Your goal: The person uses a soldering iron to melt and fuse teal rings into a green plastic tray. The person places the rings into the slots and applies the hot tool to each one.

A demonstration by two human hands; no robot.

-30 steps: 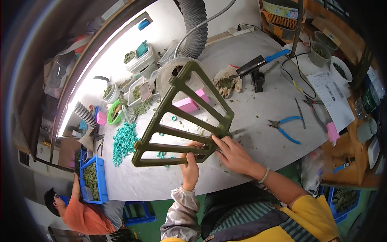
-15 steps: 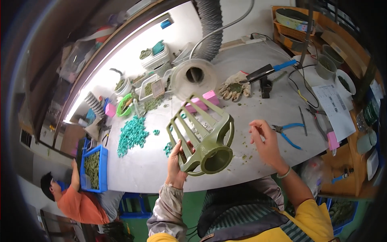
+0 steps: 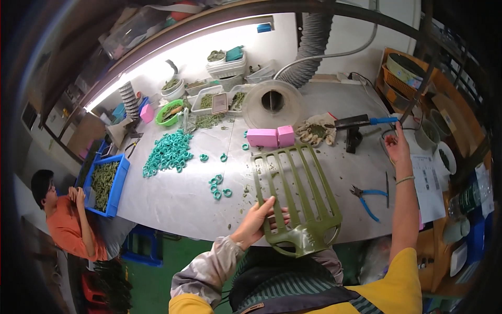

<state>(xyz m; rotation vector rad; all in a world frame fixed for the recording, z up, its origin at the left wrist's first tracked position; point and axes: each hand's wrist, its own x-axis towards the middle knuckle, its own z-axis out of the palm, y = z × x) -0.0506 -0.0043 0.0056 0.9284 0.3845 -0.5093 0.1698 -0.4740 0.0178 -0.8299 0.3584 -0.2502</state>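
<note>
Left hand on the green rack, right hand stretched far across the bench.

The left hand [image 3: 257, 219] was clamped on one edge of the olive-green slatted plastic frame [image 3: 295, 196], which lay over the near edge of the grey table [image 3: 172, 199]. The right hand [image 3: 398, 146] reached out well apart from it, fingers loosely spread and gripping nothing, near the black soldering tool [image 3: 355, 128]. Blue-handled pliers [image 3: 368, 198] lay between them; teal rings [image 3: 168, 152] were heaped farther left.
</note>
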